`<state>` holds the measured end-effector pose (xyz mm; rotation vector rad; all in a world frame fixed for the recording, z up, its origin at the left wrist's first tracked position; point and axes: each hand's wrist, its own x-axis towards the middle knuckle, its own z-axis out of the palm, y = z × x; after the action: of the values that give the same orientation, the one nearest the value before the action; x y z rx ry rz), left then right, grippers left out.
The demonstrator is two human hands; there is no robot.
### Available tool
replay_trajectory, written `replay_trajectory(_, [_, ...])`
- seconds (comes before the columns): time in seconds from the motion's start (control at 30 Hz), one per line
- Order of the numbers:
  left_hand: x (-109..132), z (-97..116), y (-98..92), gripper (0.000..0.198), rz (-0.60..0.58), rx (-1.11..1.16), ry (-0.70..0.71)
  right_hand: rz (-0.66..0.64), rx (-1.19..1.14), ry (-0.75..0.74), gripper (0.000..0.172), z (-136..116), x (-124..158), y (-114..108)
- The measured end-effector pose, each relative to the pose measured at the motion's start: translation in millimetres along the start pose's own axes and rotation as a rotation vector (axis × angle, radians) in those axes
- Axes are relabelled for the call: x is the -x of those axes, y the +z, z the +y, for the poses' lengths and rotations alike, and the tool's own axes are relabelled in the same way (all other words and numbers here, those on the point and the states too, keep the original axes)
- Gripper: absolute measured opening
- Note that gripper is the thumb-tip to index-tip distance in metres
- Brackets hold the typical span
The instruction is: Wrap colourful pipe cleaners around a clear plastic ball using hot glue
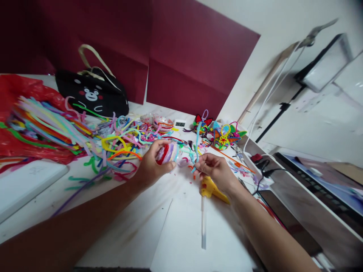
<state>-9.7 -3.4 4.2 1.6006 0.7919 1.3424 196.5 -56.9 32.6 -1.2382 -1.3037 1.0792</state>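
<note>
My left hand [154,160] is closed around a rounded ball [169,153] wrapped in red, purple and pale pipe cleaners. Part of the ball looks clear. Between the thumb and fingers of my right hand [214,168] is a light blue pipe cleaner [197,141], standing upright with its lower end poking out below. The two hands are apart, over the middle of the table. Just under my right hand lies a yellow glue gun [209,187], a clear glue stick [203,223] protruding from its back toward me.
Loose pipe cleaners [124,141] cover the table's left and back, some in a red plastic bag [56,94]. A black bear-face bag [90,92] stands behind them. Colourful finished-looking ornaments [222,140] sit back right. A phone [289,219] and cables [265,168] lie at right.
</note>
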Motion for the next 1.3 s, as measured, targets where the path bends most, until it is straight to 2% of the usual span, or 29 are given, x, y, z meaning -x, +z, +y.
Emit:
replay_trajectory(0.13, [4.8, 0.4, 3.0, 0.057, -0.044, -0.048, -0.026, 0.007, -0.204, 0.008, 0.038, -7.4, 9.0, 8.0])
replay_trajectory(0.27, [7.3, -4.2, 5.0, 0.058, -0.092, -0.083, -0.031, -0.003, -0.252, -0.047, 0.033, -8.9, 15.0, 13.8])
replay_trajectory(0.47, [10.3, -12.1, 7.0, 0.057, -0.157, -0.075, -0.044, 0.042, -0.185, -0.143, 0.033, -11.8, 21.1, 22.9])
replay_trajectory(0.83, [11.8, -11.2, 7.4, 0.056, -0.225, -0.071, -0.063, 0.109, -0.039, -0.163, 0.034, -8.1, 24.5, 23.6])
replay_trajectory(1.3, [13.0, -7.7, 8.4, 0.056, -0.248, -0.070, -0.082, 0.190, -0.029, -0.265, 0.030, -1.0, 24.4, 28.8])
